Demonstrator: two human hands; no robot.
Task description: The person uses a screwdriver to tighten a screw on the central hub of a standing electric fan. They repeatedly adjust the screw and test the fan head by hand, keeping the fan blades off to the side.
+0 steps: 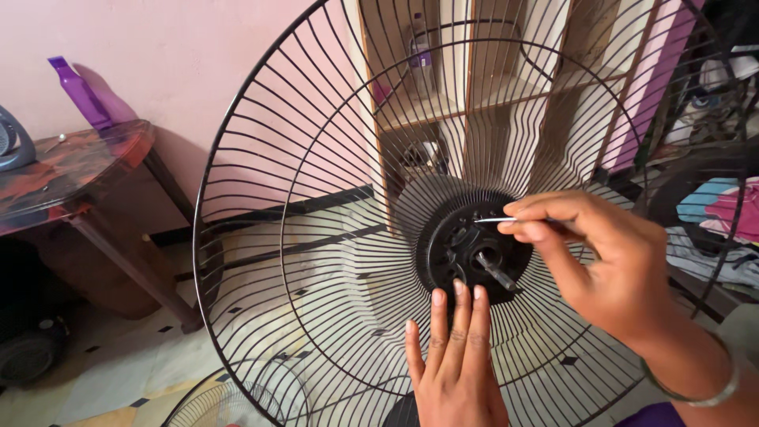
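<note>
So a big black wire fan guard [316,198] is stood upright and takes up most of the view, tilted a bit toward the camera. It's made of thin radial wires fanning out from the middle, crossed by a couple of ring wires, with a thick outer rim. At its centre, right of the middle of the view, a round black plastic hub [473,247] is seen, with slots and holes in it and a short dark motor shaft [496,272] poking out toward the near side.

The right hand [609,269] is brought in from the right, and its fingers are pinched shut around a thin metal tool [494,221], probably a slim screwdriver, though the handle is hidden in the grip. The shiny tip is laid against the upper part of the hub. A metal bangle [696,387] is worn on that wrist.

The left hand [455,364] is held flat and open just near of the hub, fingers straight and together, with the fingertips resting on the wires at the hub's lower edge. Nothing is gripped by it.

Far left, a dark reddish bench [71,170] is seen against the pink wall, with a purple bottle [79,95] stood on it. Behind the guard, wooden shelves [490,87] are visible through the wires. A second wire guard [237,399] is lying on the tiled floor at the near edge.
</note>
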